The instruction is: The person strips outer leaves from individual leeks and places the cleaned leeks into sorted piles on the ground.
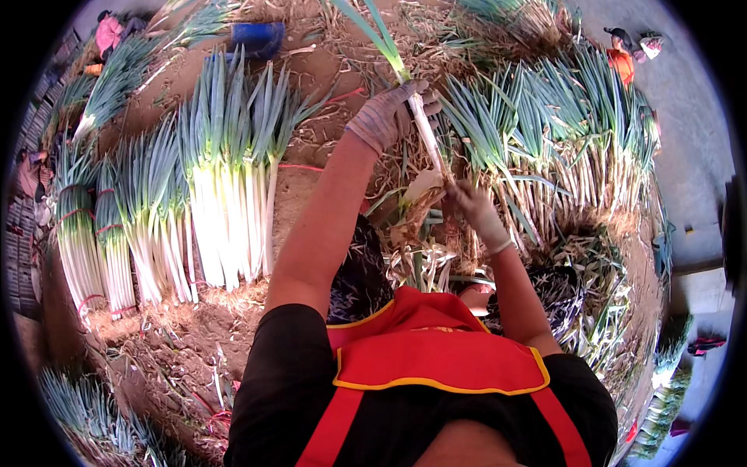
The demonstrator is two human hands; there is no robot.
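A long green onion is held at a slant in front of me, its green leaves pointing up and away. My left hand, in a striped work glove, is closed around it where the green meets the white. At its lower end, my right hand, in a pale glove, is closed on the brownish stem by the roots. Dry, tan peelings hang beside that end. Just right of my hands stands a dense row of unpeeled green onions with brown outer skins.
On the left stand clean white-stemmed green onions, with tied bundles farther left. Peelings lie heaped at my right. A blue container rests at the back. Other people are far off, one in orange, one in pink.
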